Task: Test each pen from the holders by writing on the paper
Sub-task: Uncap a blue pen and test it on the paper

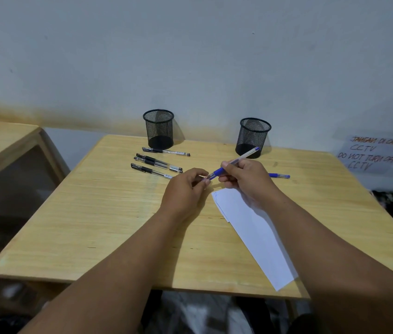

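Observation:
My right hand [243,179] grips a blue pen [237,161] by its blue grip, barrel slanting up to the right. My left hand [185,186] pinches the pen's tip end, where the cap would sit; the cap itself is hidden by the fingers. A folded white paper [251,230] lies under my right wrist, with faint blue marks near its upper corner. Two black mesh holders [158,128] [253,137] stand at the table's far edge. Several black pens [156,163] lie below the left holder. Another blue pen [279,175] lies behind my right hand.
The wooden table [94,213] stands against a white wall. A second wooden table [5,143] is to the left. A handwritten CCTV notice [374,153] is on the wall at right. Dark clutter lies on the floor below the front edge.

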